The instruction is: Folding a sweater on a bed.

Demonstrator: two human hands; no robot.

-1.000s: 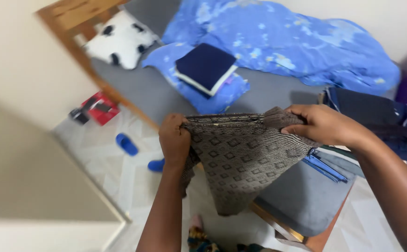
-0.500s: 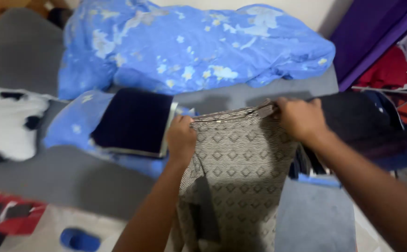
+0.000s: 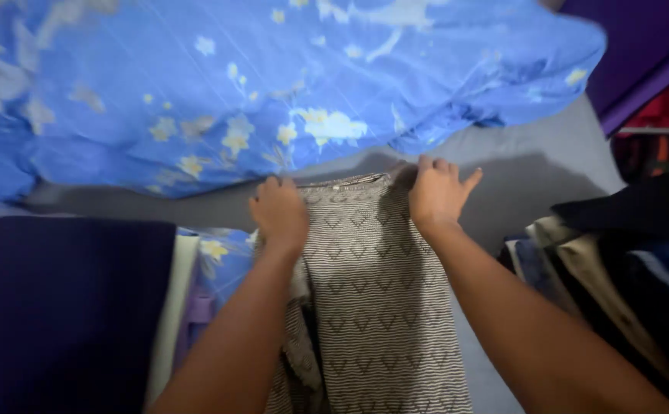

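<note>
Both hands press flat on the top edge of a patterned grey garment [image 3: 373, 307] on the bed [image 3: 534, 172]: left hand [image 3: 279, 215] seemingly pinching it, right hand [image 3: 435, 192] spread open beside the blue duvet [image 3: 273, 84].

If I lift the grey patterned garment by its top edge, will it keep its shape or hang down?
The grey patterned garment would probably hang limp: it lies flat on the bed and bunches near the left hand. It looks like thin knit, so likely light. The right hand presses it flat; it seems unlikely to slide.
</note>
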